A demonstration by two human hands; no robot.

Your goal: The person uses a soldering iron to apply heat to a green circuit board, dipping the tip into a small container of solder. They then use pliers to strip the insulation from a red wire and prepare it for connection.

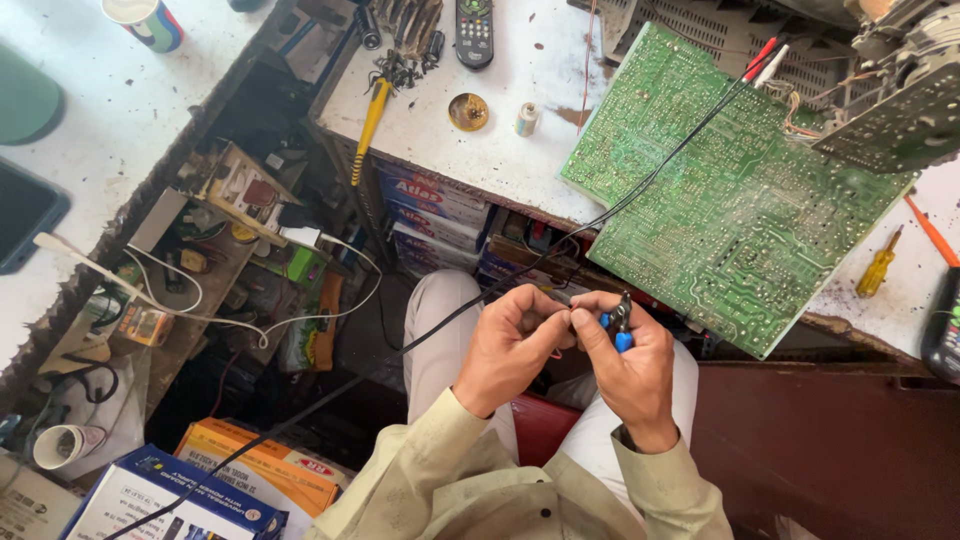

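White, stained desk (520,150) fills the upper frame, with a green circuit board (740,190) leaning over its edge at upper right. Below it at centre, the left hand (510,345) pinches a black wire (440,325); the right hand (625,365) has its fingers closed round blue-handled pliers (620,325).

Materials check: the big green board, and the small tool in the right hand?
Green circuit board: likely rigid laminate, glossy green coating, pale traces and dull solder dots. Small pliers in right hand: dark metal jaws, apparently; blue grips look plastic or rubber.
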